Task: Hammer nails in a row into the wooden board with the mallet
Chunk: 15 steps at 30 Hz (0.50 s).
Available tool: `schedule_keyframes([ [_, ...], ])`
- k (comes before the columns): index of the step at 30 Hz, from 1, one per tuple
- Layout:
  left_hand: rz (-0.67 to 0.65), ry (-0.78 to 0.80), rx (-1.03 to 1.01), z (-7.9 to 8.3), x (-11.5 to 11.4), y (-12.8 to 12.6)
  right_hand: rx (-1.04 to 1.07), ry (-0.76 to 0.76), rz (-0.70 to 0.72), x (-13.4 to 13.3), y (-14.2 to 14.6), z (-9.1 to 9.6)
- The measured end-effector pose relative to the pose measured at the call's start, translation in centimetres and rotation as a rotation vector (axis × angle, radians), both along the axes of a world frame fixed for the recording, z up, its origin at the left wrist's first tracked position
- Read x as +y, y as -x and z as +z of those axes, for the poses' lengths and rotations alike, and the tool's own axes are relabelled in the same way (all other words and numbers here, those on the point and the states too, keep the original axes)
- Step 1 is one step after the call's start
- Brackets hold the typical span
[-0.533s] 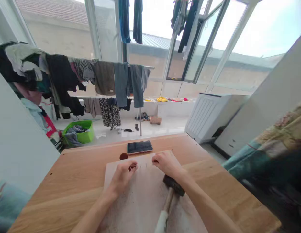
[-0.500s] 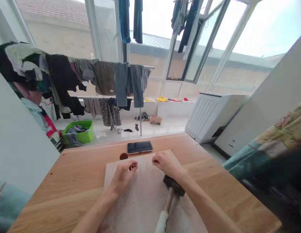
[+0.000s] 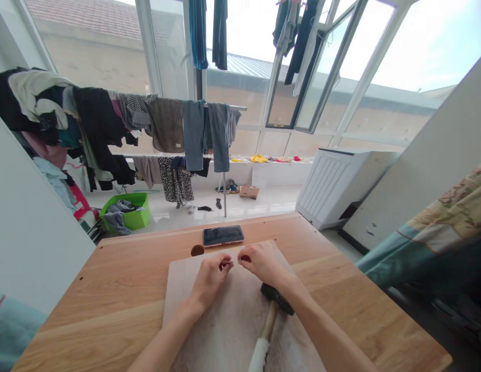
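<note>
Over the pale board (image 3: 221,333), left hand (image 3: 209,277) curled, fingertips just short of the likewise curled right hand (image 3: 262,262). Cannot tell whether shut or pinching anything: too small to make out. Nearer the right hand, hammer (image 3: 269,320) on the board, handle slanting away and rightward, head partly behind right forearm (image 3: 321,325), butt cut off below.

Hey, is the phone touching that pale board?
Apart. The head view shows a strip of wooden tabletop between the phone and the pale board.
</note>
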State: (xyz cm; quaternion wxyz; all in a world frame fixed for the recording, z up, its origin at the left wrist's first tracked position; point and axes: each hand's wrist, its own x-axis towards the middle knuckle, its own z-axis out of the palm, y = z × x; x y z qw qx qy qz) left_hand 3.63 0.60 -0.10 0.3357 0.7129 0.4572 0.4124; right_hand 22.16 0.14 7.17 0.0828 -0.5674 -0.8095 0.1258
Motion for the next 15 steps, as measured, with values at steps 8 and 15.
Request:
schedule_keyframes([
  [8, -0.063, -0.055, 0.06, -0.1, 0.4, -1.5, 0.098, 0.056, 0.014, -0.6, 0.3, 0.5],
  [15, -0.028, -0.061, 0.041, 2.1, -2.5, 0.9, 0.342, 0.075, 0.028, -1.8, 1.5, 0.0],
])
